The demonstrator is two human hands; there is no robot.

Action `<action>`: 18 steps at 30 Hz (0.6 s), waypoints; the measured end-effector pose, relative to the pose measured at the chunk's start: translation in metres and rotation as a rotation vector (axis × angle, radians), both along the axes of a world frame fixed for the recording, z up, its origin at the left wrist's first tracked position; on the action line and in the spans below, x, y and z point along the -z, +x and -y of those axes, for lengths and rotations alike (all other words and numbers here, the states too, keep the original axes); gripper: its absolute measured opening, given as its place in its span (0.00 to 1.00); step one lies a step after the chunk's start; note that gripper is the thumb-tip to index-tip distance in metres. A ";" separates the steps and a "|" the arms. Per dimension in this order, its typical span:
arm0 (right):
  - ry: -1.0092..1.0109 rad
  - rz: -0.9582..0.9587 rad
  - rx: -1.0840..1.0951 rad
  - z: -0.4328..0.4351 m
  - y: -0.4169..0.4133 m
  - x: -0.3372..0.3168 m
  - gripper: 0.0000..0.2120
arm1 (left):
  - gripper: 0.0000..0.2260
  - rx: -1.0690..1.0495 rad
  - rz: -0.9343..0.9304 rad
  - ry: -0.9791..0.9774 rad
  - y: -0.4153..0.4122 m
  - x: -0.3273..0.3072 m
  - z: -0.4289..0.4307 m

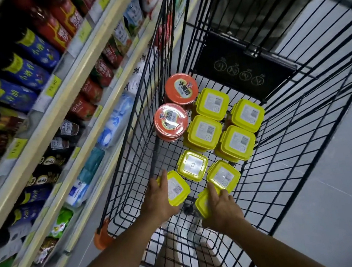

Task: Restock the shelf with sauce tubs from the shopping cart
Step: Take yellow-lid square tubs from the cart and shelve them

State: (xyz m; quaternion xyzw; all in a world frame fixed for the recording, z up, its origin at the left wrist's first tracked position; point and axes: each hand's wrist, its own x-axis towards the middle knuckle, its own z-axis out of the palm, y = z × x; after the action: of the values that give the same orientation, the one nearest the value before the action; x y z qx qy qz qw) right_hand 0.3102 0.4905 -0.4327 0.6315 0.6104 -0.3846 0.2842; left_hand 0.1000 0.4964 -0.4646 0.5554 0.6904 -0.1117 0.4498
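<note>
Several yellow square sauce tubs with white labels stand in the black wire shopping cart (pixel 295 129). My left hand (pixel 159 197) grips the near-left yellow tub (pixel 177 188) from its left side. My right hand (pixel 221 208) grips another yellow tub (pixel 201 205) at the near end of the cart, covering most of its lid. Beyond them sit more yellow tubs, among them one (pixel 192 165) in the middle and one (pixel 223 175) to its right. Two round red-lidded tubs (pixel 170 119) stand at the cart's far left.
A shelf unit (pixel 53 110) runs along the left, packed with bottles, pouches and bags, with yellow price tags on its edges. The cart's folded child seat (pixel 243 70) is at the far end. Grey floor lies to the right. Orange corner bumpers (pixel 102 235) mark the cart's near edge.
</note>
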 end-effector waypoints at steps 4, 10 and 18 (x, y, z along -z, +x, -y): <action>0.059 -0.065 0.134 -0.011 0.004 -0.045 0.58 | 0.59 0.045 0.077 0.005 -0.008 -0.039 -0.001; 0.248 -0.230 0.372 -0.040 0.017 -0.139 0.55 | 0.57 0.037 0.177 0.085 -0.012 -0.108 -0.008; 0.439 -0.396 0.230 -0.077 0.014 -0.240 0.52 | 0.53 0.029 0.271 0.240 -0.006 -0.186 -0.021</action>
State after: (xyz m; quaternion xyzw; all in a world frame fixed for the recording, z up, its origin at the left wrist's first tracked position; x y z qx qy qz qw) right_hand 0.3247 0.5674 -0.1926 0.6555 0.6469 -0.3886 -0.0287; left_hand 0.0938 0.5174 -0.2782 0.6250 0.6238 0.0408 0.4675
